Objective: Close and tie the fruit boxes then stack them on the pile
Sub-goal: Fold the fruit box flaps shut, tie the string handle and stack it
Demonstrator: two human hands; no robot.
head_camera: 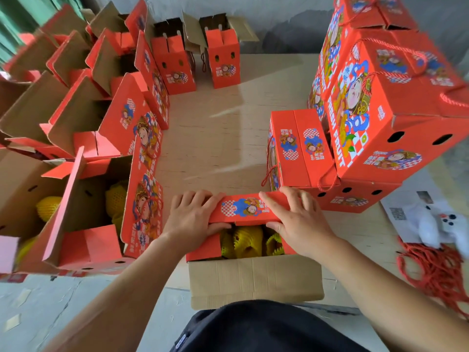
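Floor-level among red cartons, both hands [247,219] grip the fruit box's far flap [247,208].

free: bare worktop [215,138] strip ahead of the half-closed box [243,224] | left: row of open boxes [101,123] walls it | far: two upright open boxes [198,62] | right: stacked closed boxes [368,123], just beside the half-closed box | right near: red cords [436,270], paper [406,214]

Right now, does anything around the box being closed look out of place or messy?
Mostly tidy. The odd bit is a loose tangle of red cord heaped on the floor at right, beside a sheet of paper and a white plush toy. The stacked boxes look steady.
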